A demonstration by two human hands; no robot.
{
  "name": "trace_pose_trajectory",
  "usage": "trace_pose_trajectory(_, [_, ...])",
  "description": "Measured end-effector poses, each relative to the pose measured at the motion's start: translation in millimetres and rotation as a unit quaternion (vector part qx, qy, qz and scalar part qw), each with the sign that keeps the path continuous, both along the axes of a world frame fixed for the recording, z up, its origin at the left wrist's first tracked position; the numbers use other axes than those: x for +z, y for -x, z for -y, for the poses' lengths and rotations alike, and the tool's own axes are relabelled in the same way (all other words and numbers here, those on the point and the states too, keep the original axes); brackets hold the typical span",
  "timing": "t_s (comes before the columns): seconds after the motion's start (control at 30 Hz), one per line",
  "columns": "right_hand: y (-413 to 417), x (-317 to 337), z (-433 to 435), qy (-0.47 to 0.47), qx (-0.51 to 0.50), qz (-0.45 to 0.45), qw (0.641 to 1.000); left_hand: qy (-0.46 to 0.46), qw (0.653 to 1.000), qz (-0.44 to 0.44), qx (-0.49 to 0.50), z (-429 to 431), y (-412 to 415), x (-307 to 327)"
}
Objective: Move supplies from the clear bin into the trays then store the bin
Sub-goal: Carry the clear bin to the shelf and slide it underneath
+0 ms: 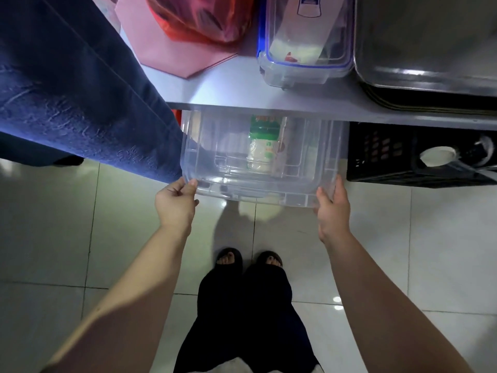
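A large clear plastic bin point(295, 189) is half under the white table point(242, 90), its near edge sticking out above the tiled floor. Through its walls a packet with a green and white label point(262, 146) shows; I cannot tell whether it lies inside or behind the bin. My left hand point(176, 204) grips the bin's near left corner with curled fingers. My right hand point(332, 211) is pressed flat against the near right corner, fingers straight. A steel tray point(430, 65) sits on the table at the right.
Dark blue cloth point(67, 90) hangs at the left beside the bin. A black crate point(390, 162) stands under the table on the right. On the table are a lidded clear box point(304, 68), a red bag point(201, 20) and pink paper point(166, 52). My feet point(248, 261) stand on the tiles.
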State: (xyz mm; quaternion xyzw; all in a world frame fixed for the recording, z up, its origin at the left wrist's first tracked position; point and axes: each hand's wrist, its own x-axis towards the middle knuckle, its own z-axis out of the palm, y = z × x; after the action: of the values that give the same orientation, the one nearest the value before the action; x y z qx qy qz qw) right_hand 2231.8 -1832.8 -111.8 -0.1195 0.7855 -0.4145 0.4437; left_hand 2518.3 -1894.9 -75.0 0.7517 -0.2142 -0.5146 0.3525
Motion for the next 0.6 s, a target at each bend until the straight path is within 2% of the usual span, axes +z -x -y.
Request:
trace_pose_trajectory(0.23, [-13.3,5.0,9.6,0.042,-0.028,0.010,0.999,0.022,0.998,0.007,0.057,-2.3,0.6,-5.0])
trace_pose_trajectory(0.4, [-18.3,0.7,8.7,0.049,0.010,-0.011,0.999,0.023,0.997,0.007,0.073,-9.1,-4.0,-11.0])
trace_pose_trajectory(0.6, [-6.4,-5.7,31.1,0.018,-0.012,0.058,0.998,-0.014,1.000,-0.012,-0.003,24.8,-2.1,-12.4])
